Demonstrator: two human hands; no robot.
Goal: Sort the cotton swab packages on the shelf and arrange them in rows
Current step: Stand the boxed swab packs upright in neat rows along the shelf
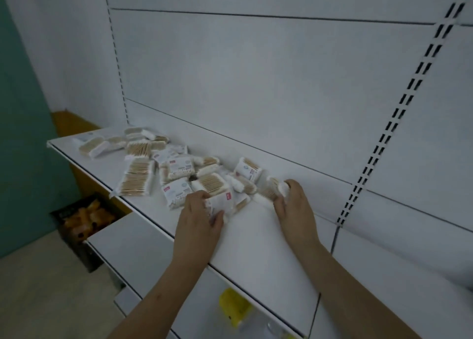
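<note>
On the shelf (pixel 256 238), head view, the swab packs (pixel 163 167) lie in a loose heap that runs from the far left end toward the middle, none yet in rows.

Left hand (pixel 202 210): fingers and thumb curled round a white pack (pixel 225 200) with a red label, at the near edge of the heap. The pack's long axis appears to run away from the person, toward the back panel (pixel 281 82).

Right hand (pixel 294 203): fingers curled round a small pack (pixel 281 188) at the right end of the heap, close to the back panel.

Bare shelf lies to the right of both hands and in front of them; this is judged the free area for starting a row. The right hand is nearer to it.

Obstructions: neighbouring packs touch and partly overlap the held ones, so lifting may drag them.

Below the shelf: a lower shelf (pixel 133 249), a box of orange items (pixel 84 218) and a yellow object (pixel 234 305).
</note>
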